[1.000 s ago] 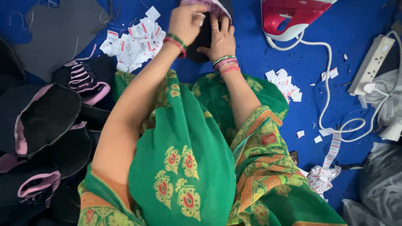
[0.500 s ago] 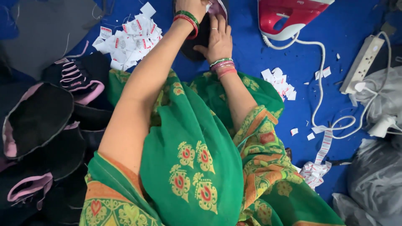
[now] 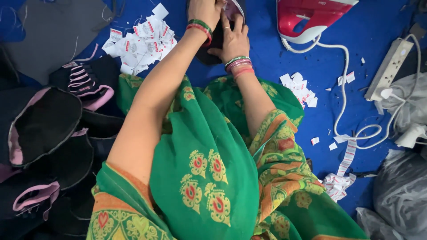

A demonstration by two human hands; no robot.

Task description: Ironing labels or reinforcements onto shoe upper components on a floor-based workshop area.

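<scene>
A black shoe upper piece (image 3: 211, 44) with a pink edge lies on the blue mat at the top centre. My left hand (image 3: 205, 10) grips its upper part, partly cut off by the frame's top edge. My right hand (image 3: 232, 39) lies flat on the piece, fingers spread and pressing it down. Both wrists wear green, red and pink bangles. My green patterned garment (image 3: 200, 169) fills the lower middle of the view.
A red and white iron (image 3: 311, 18) stands at the top right, its white cord (image 3: 342, 102) running to a power strip (image 3: 389, 66). Piles of small white tags (image 3: 140, 40) lie left and right. Black and pink uppers (image 3: 44, 133) are stacked at the left; grey bags (image 3: 400, 195) at the right.
Both hands and the black piece have shifted toward the top of the frame. The left hand has moved up onto the piece's top; the right hand stays flat on it.
</scene>
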